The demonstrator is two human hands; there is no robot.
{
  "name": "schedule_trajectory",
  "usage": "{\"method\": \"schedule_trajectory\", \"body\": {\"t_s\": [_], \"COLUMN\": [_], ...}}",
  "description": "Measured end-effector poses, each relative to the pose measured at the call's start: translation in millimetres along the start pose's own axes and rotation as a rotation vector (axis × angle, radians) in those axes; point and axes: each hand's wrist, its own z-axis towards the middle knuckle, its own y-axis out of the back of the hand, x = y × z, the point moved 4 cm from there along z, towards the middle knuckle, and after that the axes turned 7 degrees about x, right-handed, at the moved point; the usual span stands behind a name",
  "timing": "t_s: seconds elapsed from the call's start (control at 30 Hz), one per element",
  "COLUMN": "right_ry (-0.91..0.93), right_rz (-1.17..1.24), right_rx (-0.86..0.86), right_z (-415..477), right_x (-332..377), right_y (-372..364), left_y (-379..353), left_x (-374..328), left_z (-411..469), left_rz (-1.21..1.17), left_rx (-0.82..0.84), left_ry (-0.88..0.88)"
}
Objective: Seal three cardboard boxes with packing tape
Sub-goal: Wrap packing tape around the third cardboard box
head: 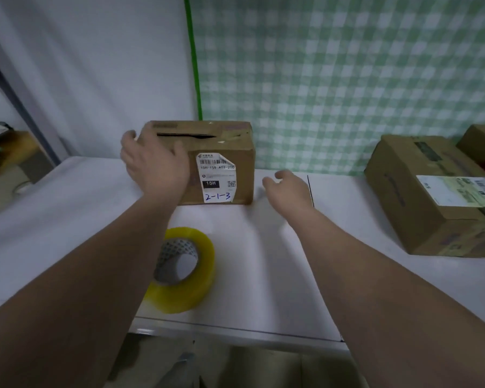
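Yellow tape roll (pixel 184 270); brown boxes (pixel 207 163); white table (pixel 263 261); green-white checked cloth (pixel 347 79).

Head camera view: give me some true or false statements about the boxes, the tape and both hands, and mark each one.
1. The tape roll lies on the table, in neither hand. True.
2. The right hand grips the small box. False: it hovers open beside the box, apart from it.
3. The small box's top seam is taped shut. False: a dark gap shows along the top.
4. The left hand is at the small box's left end. True.
5. A larger box sits on the table's right side. True.
6. The handwriting on the small box's label reads 5-5-5. False: it reads 2-1-3.
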Motion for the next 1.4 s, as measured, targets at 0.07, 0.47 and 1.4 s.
{"method": "schedule_trajectory", "body": {"t_s": [0.07, 0.47, 1.4], "right_ry": [0.015, -0.155, -0.196], "right_rz": [0.178, 0.857, 0.774], "right_rx": [0.04, -0.175, -0.349], "right_z": [9.0, -17.4, -148.1], "right_x": [16.6, -38.5, -135.7], "right_y": [-6.0, 24.5, 127.5], "left_y": [0.0, -13.9, 17.1], "left_x": [18.2, 6.4, -64.3], "left_z": [16.4, -13.4, -161.4], "left_rz": [-0.136, -0.476, -0.219], "left_rx": [0.065, 0.357, 0.696], "left_ry": [0.208, 0.271, -0.06]}}
